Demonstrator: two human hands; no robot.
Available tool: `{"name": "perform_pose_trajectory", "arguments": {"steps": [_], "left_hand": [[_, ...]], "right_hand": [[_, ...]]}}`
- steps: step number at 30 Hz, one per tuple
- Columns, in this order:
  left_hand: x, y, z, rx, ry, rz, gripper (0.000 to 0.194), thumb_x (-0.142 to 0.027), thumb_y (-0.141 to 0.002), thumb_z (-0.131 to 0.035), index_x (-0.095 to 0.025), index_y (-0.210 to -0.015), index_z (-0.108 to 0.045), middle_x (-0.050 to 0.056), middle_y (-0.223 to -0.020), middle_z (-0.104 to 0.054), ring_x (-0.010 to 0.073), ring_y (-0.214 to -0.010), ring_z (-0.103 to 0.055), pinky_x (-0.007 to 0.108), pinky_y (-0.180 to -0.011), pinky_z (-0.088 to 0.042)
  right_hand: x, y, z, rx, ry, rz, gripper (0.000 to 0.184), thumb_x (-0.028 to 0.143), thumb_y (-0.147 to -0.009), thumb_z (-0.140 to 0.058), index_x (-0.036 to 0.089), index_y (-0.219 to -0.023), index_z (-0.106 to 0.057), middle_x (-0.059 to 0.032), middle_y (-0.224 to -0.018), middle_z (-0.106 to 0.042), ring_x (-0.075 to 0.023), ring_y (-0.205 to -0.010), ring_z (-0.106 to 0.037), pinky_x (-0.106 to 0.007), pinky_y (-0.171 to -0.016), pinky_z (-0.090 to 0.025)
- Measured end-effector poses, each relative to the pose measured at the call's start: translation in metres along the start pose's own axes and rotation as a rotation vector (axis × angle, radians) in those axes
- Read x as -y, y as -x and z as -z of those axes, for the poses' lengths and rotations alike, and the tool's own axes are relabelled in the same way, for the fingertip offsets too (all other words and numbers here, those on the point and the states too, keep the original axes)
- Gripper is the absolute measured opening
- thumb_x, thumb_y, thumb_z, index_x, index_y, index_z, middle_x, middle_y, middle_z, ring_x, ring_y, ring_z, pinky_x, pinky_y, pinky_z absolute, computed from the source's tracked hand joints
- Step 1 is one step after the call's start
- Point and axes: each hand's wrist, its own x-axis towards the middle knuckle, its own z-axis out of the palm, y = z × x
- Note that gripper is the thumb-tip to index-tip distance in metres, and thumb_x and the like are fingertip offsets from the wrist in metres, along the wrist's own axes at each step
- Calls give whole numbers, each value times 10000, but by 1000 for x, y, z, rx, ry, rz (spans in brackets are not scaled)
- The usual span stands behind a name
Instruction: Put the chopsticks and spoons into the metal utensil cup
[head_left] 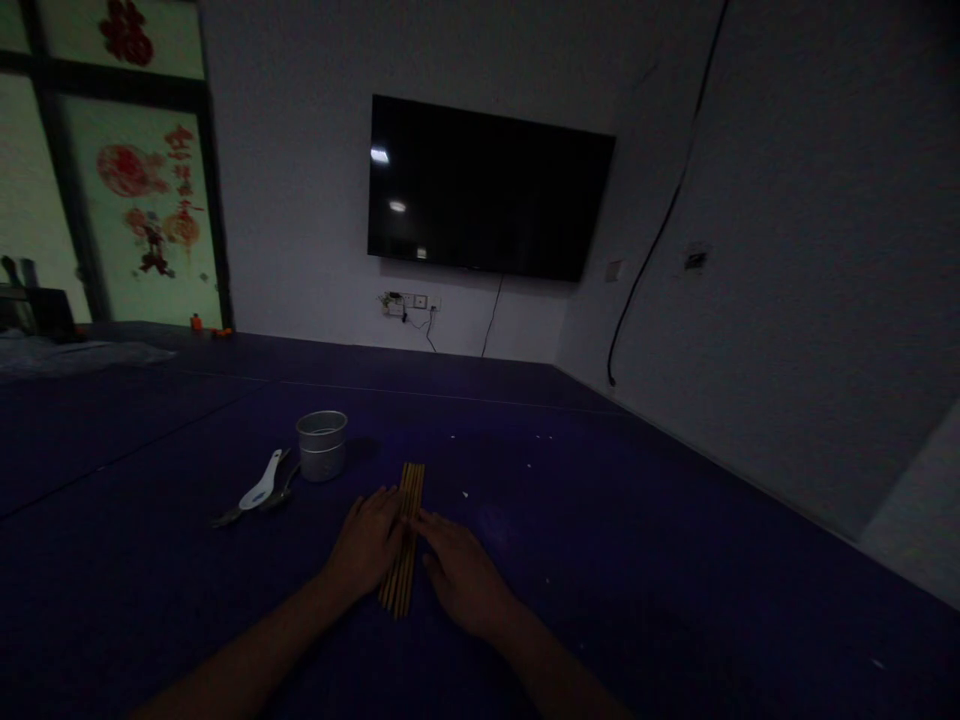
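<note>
A bundle of slim yellow-brown chopsticks [403,575] lies side by side on the dark purple surface, pointing away from me. My left hand [366,540] is closed against the left side of the bundle, fingers and thumb resting on the sticks. From the right, my right hand [463,572] touches the chopsticks with its outstretched fingertips, the thumb apart below. Between them, the hands hide the middle of the bundle. Left of it stands an upright grey metal cup [322,458]. Beside the cup lie a white soup spoon [262,483] and darker metal cutlery [227,518], partly covered by the spoon.
Small white scraps [465,494] are scattered on the purple surface [675,560]. A dark television [487,190] hangs on the far wall, with sockets and cables below. A black cable [652,250] runs down the right wall. Clear plastic sheeting [82,355] lies at the far left.
</note>
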Motion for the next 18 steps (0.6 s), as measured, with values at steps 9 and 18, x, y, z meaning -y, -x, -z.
{"name": "perform_pose_trajectory", "arguments": {"steps": [9, 18], "left_hand": [[19, -9, 69, -126, -393, 201, 380, -305, -895, -312, -128, -821, -640, 139, -868, -669, 256, -826, -630, 356, -713, -465], [81, -1, 101, -160, -486, 657, 416, -403, -863, -399, -47, -929, -603, 216, -975, -615, 341, -947, -585, 377, -684, -458]], "right_hand": [[1, -3, 2, -295, -29, -89, 255, 121, -828, -451, 215, -936, -663, -48, -1017, -671, -190, -976, -610, -342, -885, -443], [5, -4, -1, -328, -17, -87, 204, 88, -797, -476, 207, -827, -639, -17, -840, -673, -162, -815, -624, -284, -759, -446]]}}
